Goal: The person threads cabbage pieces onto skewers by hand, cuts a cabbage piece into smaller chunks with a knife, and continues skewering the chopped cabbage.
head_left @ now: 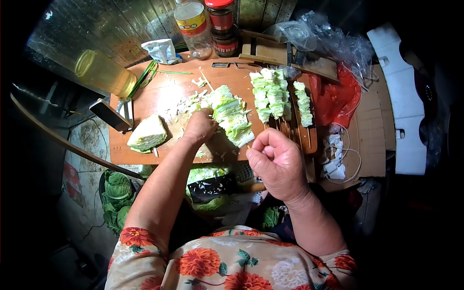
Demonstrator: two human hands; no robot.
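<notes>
My right hand (275,162) is closed in a pinch at the thin end of a wooden skewer, at the board's front edge. Cut cabbage leaves (228,113) lie in a long row on the cutting board (181,79), reaching back from that pinch. Against their left side rests my left hand (200,126), fingers bent and partly hidden; what they hold cannot be made out. A cabbage wedge (147,134) sits at the left. To the right lie several finished-looking cabbage skewers (270,94), with one single cabbage skewer (303,104) beside them.
A jar of yellowish liquid (104,72), a phone (111,115) and green stalks (143,77) are at the left. Behind stand a plastic bottle (193,29) and red-lidded jars (222,24). A cleaver (212,187) is below the board's edge. A red bag (343,89) lies right.
</notes>
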